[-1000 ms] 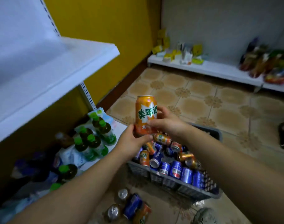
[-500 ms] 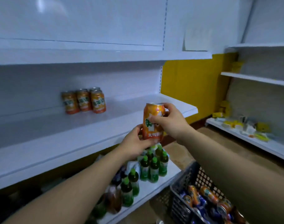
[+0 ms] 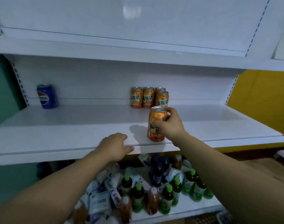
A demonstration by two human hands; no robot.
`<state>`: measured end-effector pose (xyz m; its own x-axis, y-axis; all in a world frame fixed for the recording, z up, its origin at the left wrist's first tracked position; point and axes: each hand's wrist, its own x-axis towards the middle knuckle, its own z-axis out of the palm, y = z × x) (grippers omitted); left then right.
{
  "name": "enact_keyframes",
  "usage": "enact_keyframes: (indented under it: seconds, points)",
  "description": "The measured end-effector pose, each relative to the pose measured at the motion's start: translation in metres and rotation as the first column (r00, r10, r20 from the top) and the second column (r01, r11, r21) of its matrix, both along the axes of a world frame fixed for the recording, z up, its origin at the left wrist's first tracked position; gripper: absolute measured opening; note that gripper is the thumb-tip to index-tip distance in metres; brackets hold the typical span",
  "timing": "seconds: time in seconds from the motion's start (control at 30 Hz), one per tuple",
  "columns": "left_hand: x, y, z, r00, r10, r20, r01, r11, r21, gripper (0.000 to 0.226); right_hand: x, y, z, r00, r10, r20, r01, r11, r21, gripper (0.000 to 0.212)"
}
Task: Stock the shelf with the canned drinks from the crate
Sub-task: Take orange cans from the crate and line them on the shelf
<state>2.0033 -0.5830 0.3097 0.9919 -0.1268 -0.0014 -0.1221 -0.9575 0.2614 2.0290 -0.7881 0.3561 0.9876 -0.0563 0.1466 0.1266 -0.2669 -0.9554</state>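
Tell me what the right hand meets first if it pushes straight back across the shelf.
Likely the cluster of Mirinda cans at the back, its front can first. The right hand grips a Mirinda can near the shelf's front edge; depth is hard to judge.

A wide white shelf carries the drinks. Four orange cans stand close together at its back wall, three in a row and one just in front of the row's right end. A blue can stands far to the left of the orange cans, also at the back. A fifth orange can is upright in front of them, near the front edge, with the right hand round it. The left hand rests on the edge, left of that. Below the orange cans, a lower shelf holds green-capped bottles, dark bottles and white packets.
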Motion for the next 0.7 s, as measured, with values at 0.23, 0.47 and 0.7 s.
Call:
enact_keyframes:
  seconds: [0.23, 0.47, 0.7]
  points:
    - [0.046, -0.007, 0.001, 0.996, 0.058, -0.064, -0.048, 0.988, 0.15, 0.076, 0.051, 0.004, -0.023, 0.996, 0.028, 0.09, -0.02, 0.996, -0.092, 0.061]
    - [0.066, -0.005, -0.013, 0.994, 0.072, -0.084, -0.065, 0.994, 0.084, 0.08, 0.121, 0.001, -0.031, 0.985, -0.015, 0.173, 0.069, 0.948, -0.312, 0.074]
    - [0.069, -0.005, -0.015, 0.995, 0.091, -0.043, -0.09, 0.996, 0.017, 0.075, 0.171, -0.008, -0.026, 0.936, -0.133, 0.325, 0.334, 0.622, -0.709, 0.088]
